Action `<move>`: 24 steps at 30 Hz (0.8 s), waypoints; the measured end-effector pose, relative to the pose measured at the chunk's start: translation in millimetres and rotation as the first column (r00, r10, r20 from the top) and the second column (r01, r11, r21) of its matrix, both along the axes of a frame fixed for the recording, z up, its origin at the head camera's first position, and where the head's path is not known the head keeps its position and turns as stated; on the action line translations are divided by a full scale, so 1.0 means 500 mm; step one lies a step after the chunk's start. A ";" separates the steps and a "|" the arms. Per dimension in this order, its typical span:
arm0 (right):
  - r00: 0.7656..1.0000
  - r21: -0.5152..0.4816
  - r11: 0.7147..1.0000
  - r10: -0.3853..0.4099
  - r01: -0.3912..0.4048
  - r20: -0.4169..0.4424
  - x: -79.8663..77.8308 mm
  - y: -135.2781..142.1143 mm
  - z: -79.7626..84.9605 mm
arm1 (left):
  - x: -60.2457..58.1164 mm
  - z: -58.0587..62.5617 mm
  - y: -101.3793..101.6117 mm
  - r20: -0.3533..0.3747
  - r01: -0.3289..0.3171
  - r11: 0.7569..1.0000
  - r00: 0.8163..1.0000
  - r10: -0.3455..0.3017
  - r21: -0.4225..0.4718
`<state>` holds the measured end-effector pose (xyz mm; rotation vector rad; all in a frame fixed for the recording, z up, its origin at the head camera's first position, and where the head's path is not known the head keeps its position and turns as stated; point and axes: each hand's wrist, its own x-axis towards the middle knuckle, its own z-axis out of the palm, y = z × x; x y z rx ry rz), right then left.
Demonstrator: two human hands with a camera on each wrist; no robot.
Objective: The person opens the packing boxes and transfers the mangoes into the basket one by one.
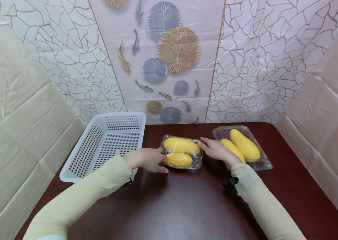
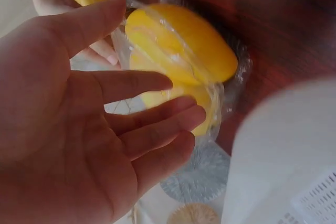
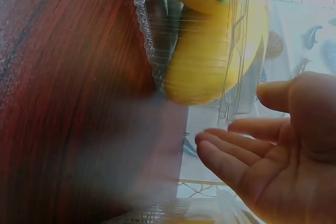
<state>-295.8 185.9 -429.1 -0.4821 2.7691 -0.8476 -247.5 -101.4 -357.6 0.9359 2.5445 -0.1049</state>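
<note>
In the head view, a clear plastic box (image 1: pixel 198 164) holding two yellow mangoes (image 1: pixel 182 146) lies mid-table. At its left end is my left hand (image 1: pixel 150 160), fingers spread and fairly straight. The left wrist view shows that hand (image 2: pixel 110 124) palm-on, its fingertips overlapping the box's near side, with the mangoes (image 2: pixel 184 45) behind them. My right hand (image 1: pixel 217 150) reaches to the box's right end, fingertips beside the rim. Seen from the right wrist, the hand (image 3: pixel 283 145) has loosely bent fingers just below the corner of the box, and nothing is gripped.
A second clear box (image 1: pixel 266 164) of yellow mangoes (image 1: pixel 245 145) lies at the right, partly behind my right wrist. A white perforated basket (image 1: pixel 86 146) stands on the left of the dark red-brown table (image 1: pixel 184 206). Patterned cloth (image 1: pixel 247 50) hangs behind.
</note>
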 end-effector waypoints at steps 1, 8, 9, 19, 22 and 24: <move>1.000 -0.007 1.000 -0.008 0.008 -0.011 0.004 0.000 0.001 | -0.003 0.001 -0.003 -0.007 0.006 1.000 1.000 -0.006 0.011; 0.994 -0.036 0.999 0.028 -0.032 -0.102 0.053 -0.002 0.028 | -0.041 0.008 -0.022 -0.044 0.014 0.995 0.999 -0.010 0.097; 0.992 -0.032 0.998 0.041 -0.045 -0.115 0.060 -0.004 0.030 | -0.047 0.008 -0.023 -0.038 0.011 0.996 0.999 -0.007 0.094; 0.979 0.014 0.994 0.105 -0.104 -0.172 0.100 -0.013 0.025 | -0.070 -0.010 -0.025 0.041 -0.027 0.998 0.999 0.024 0.065; 0.980 0.011 0.996 0.094 -0.093 -0.177 0.101 -0.013 0.021 | -0.069 -0.012 -0.023 0.044 -0.032 0.997 0.999 0.029 0.072; 0.980 0.006 0.996 0.083 -0.084 -0.179 0.099 -0.011 0.019 | -0.067 -0.010 -0.019 0.047 -0.029 0.997 0.999 0.026 0.071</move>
